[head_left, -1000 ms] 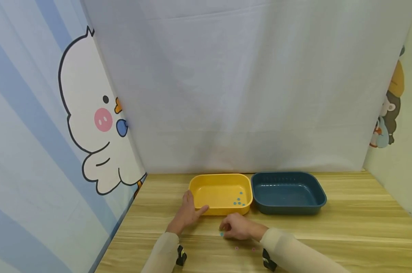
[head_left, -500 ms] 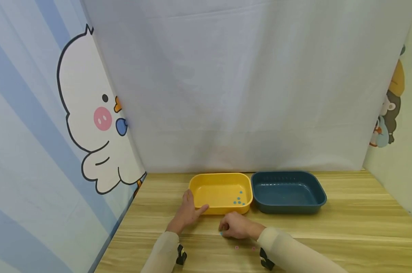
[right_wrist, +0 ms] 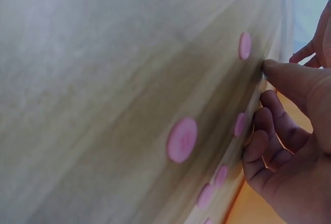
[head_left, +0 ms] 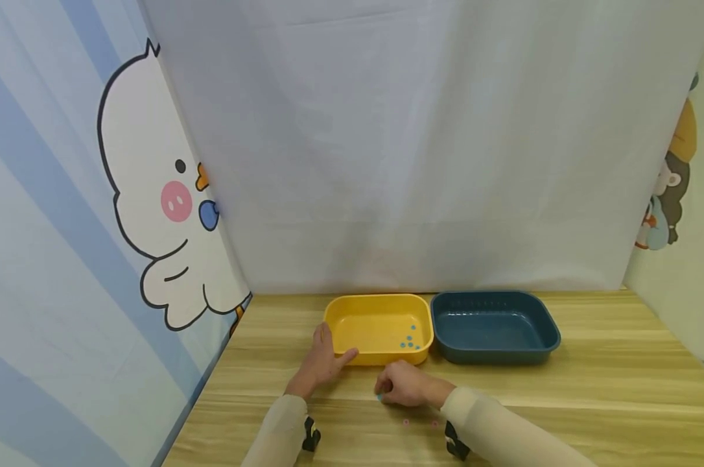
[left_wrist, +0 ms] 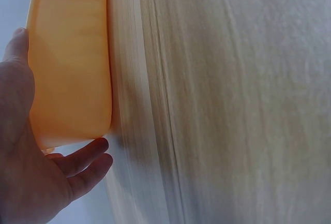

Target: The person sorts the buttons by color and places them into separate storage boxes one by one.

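Observation:
My left hand (head_left: 319, 360) holds the front left corner of a yellow plastic basin (head_left: 352, 358), thumb against the front and fingers along the left side. In the left wrist view, fingertips (left_wrist: 98, 146) bend around the basin's lower corner. On the wooden table in front of the basin, my right hand (head_left: 407, 384) pinches a small blue button (head_left: 380, 397), its thumb and index finger meeting at the tabletop. In the right wrist view its other fingers curl loosely, and the button is mostly hidden behind the thumb.
Several blue buttons (head_left: 410, 344) lie in the right front part of the basin. A dark blue basin (head_left: 494, 357) stands against its right side. Several pink buttons (right_wrist: 182, 139) are scattered on the table near the right hand. A white curtain (head_left: 387, 162) hangs behind.
The right fingertips have closed over the blue button, covering more of it than a second ago. The left hand and both basins keep their places; the head view shifts slightly.

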Motion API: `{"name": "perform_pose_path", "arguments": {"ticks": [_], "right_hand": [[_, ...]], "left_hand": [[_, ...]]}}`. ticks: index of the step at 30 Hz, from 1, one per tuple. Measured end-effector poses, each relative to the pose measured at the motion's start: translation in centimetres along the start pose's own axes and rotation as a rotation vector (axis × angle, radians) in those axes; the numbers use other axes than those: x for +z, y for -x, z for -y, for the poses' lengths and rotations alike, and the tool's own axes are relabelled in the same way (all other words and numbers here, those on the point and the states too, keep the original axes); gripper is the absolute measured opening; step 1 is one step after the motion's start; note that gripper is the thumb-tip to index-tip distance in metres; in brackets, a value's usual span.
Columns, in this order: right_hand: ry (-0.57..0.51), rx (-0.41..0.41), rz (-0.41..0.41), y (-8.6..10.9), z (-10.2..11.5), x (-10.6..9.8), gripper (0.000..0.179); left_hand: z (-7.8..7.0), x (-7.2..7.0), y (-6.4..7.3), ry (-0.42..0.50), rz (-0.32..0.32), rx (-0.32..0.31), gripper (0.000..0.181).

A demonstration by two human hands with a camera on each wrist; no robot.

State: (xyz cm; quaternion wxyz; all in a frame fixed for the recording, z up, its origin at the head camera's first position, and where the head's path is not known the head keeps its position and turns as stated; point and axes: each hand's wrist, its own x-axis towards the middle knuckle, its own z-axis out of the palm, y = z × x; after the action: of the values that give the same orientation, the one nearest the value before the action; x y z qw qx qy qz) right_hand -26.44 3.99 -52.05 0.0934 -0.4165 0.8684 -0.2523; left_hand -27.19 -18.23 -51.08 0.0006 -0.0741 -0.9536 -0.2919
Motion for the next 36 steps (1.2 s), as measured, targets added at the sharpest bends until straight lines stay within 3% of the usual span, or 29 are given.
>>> {"name": "perform_pose_path", "arguments": {"ticks": [14,36], "right_hand": [[0.001,-0.027,0.007,-0.21,0.27,-0.14,0.005],[-0.048,0.025,-0.01,0.14,0.15,-0.17,0.01]], "left_hand": [[0.01,-0.08,-0.19,-0.006,-0.004,0.006,0.099],[0.0,0.01,-0.11,-0.011,-0.009,0.013,0.098]]}}
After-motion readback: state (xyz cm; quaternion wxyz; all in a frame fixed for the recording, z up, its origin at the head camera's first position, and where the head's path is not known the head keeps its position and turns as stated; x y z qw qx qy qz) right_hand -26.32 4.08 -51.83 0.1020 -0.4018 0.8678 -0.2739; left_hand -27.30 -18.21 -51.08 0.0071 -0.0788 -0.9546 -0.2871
